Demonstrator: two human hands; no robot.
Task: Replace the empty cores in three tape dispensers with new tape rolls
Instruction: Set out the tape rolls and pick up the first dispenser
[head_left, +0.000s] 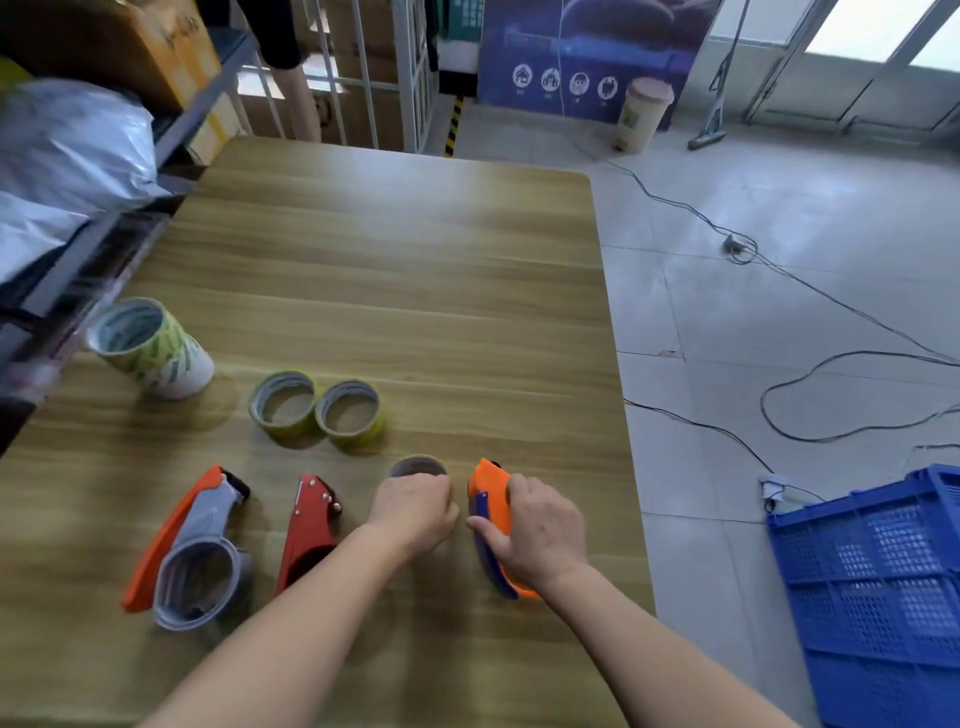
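Head view looks down on a wooden table with both bare forearms reaching in from 6 o'clock. At about 5 o'clock of the table, the right hand grips an orange and blue tape dispenser that lies on the tabletop; its thumb presses the dispenser's left side and the other fingers curl over the orange top, closed around the body. Just at 9 o'clock of that dispenser, the left hand is curled with fingers bunched together on a brown cardboard core, whose far rim shows past the knuckles at 12 o'clock; whether the core is fully gripped or only touched by the fingertips cannot be told. A red tape dispenser lies at 9 o'clock of the left hand, partly hidden by the left forearm. Further toward 9 o'clock lies an orange and grey tape dispenser with a core in its round holder. At 11 o'clock of the left hand, 2 yellowish tape rolls lie flat, touching each other. A stack of tape rolls, tilted, rests at 10 o'clock near the table's left edge. A blue plastic crate stands on the floor at 3 o'clock.
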